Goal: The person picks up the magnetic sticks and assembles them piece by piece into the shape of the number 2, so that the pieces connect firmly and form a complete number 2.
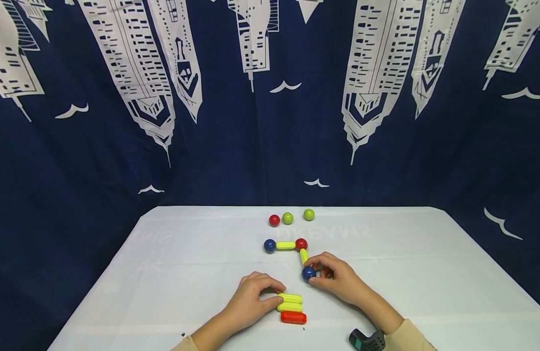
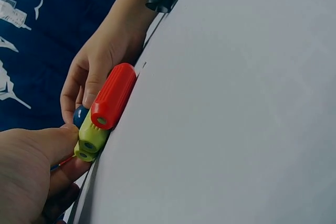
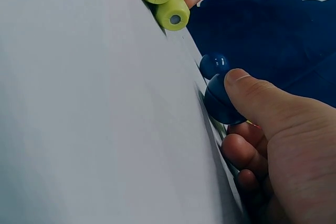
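Observation:
My right hand (image 1: 337,275) pinches a blue ball (image 1: 309,274) between thumb and fingers. That ball meets one end of a yellow rod (image 1: 303,256), whose other end touches a red ball (image 1: 301,244). A second yellow rod (image 1: 286,245) links the red ball to another blue ball (image 1: 269,245). My left hand (image 1: 254,300) pinches the farther of two loose yellow rods (image 1: 292,298) at its left end. The nearer yellow rod (image 1: 290,307) lies against it, with a thicker red rod (image 1: 293,318) alongside. Metal discs show in the ends of the yellow rods (image 3: 175,19).
At the table's far side lie a red ball (image 1: 274,221) and two green balls (image 1: 287,218). The white table (image 1: 164,273) ends at a dark blue curtain (image 1: 261,146) printed with white buildings. A dark device (image 1: 367,340) sits at the right wrist.

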{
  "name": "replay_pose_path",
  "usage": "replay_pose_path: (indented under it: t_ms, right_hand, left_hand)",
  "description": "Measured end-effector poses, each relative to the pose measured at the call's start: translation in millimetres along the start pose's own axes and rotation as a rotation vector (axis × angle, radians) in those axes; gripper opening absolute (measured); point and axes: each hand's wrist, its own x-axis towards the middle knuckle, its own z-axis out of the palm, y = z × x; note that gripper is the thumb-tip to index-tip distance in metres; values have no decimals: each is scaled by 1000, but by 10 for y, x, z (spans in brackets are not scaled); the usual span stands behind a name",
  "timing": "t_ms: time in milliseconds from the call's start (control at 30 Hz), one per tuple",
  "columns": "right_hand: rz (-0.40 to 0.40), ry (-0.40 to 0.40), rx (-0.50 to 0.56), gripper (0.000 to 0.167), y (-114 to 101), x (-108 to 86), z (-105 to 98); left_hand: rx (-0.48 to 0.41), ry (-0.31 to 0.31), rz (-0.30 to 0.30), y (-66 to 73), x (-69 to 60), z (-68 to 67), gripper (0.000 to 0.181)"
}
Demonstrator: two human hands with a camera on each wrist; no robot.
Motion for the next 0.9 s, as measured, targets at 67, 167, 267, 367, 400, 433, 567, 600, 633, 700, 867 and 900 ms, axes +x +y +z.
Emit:
replay_pose_path:
  t_ms: [67, 167, 267, 367, 400, 433, 567, 600, 633, 700, 867, 900]
  right_hand:
    - [4, -1, -3, 32, 1, -7, 0]
    - [8, 0, -5, 32, -1, -18, -2]
    - [8, -1, -5, 32, -3, -21, -1]
    - [4, -1, -4, 33, -3, -19, 3]
    - [2, 0, -5, 33, -2, -18, 5]
    - [0, 2, -5, 32, -2, -18, 6]
    - [-10, 5, -9, 32, 3, -15, 10]
    - [-13, 5, -9, 32, 5, -14, 11]
    - [-16, 5, -10, 32, 6, -12, 11]
    - [-20, 5, -12, 32, 5, -8, 10]
    - [-20, 2, -10, 33, -1, 0, 8]
    - [-19, 1, -9, 33, -1, 1, 9]
  left_hand:
    - [2, 2, 0, -2, 2, 7, 15]
    - [6, 2, 4, -6, 7, 16, 14]
    - [13, 4, 6, -6, 10, 18, 14]
    - [24, 5, 8, -5, 13, 13, 14]
    - [29, 5, 10, -7, 13, 12, 14]
    - [34, 4, 12, -9, 14, 12, 14]
    - [45, 3, 21, -20, 14, 11, 15]
    - [48, 3, 24, -22, 13, 11, 16]
    - [52, 4, 27, -23, 13, 10, 16]
    - [65, 8, 36, -23, 10, 7, 17]
    - [101, 17, 60, -20, 3, 2, 19]
    - [107, 18, 63, -21, 3, 2, 19]
